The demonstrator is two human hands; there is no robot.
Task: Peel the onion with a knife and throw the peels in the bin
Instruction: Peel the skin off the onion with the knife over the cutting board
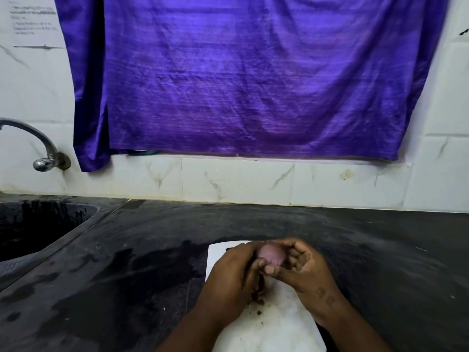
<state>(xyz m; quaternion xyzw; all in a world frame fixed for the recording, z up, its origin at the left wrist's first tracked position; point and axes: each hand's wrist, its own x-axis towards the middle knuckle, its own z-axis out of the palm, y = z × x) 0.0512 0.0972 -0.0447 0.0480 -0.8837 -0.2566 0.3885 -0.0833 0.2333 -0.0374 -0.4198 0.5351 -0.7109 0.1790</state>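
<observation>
We find the onion (271, 256) held between both hands just above the far end of a white cutting board (218, 252). The left hand (232, 275) is curled round its left side, thumb on the pale purple flesh. The right hand (308, 271) cups it from the right, thumb tip pressed against its near face. Dark peel scraps (258, 299) hang beneath the left hand and lie scattered on the board.

The board's far and left edges are exposed; its right edge is hidden under the right forearm. Open desk (380, 250) lies to the right and beyond the board, up to the tiled wall (241, 179). To the left, wet patches (152, 262) mark the dark surface before the rim of a sunken sink (38, 224).

A curved metal tap (38, 138) projects from the wall above the sink. A purple cloth (241, 80) hangs across most of the wall, with a printed paper (33, 19) to its left.
</observation>
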